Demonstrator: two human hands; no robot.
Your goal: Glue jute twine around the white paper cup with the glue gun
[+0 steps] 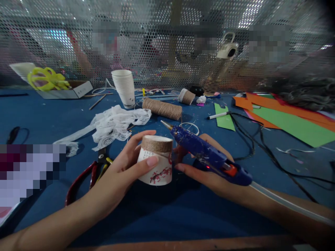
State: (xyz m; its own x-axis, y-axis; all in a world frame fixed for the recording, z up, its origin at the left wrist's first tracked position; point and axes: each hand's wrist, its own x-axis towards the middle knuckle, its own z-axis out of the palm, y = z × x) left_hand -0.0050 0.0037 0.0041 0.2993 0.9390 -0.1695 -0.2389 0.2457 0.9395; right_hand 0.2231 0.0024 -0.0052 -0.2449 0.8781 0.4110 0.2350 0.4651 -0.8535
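In my left hand point(132, 165) is a white paper cup point(157, 170) printed with red blossoms, narrow end up, thumb across its front. A band of brown twine point(157, 144) wraps its upper part. My right hand point(200, 176) is closed around a blue hot glue gun point(201, 146), which partly hides the fingers. The gun's metal nozzle points up and left, above the cup's right edge and apart from it. A clear glue stick point(285, 204) sticks out of its back. Behind the cup lies a roll of twine point(162, 108).
White lace point(112, 123) and red-and-yellow-handled pliers point(101, 160) lie at left. Stacked paper cups point(123, 87), a twine-wrapped cup point(186, 96) and a clear bottle point(218, 69) stand near the perforated screen. Black cables point(264, 146) and coloured paper point(290, 120) are at right.
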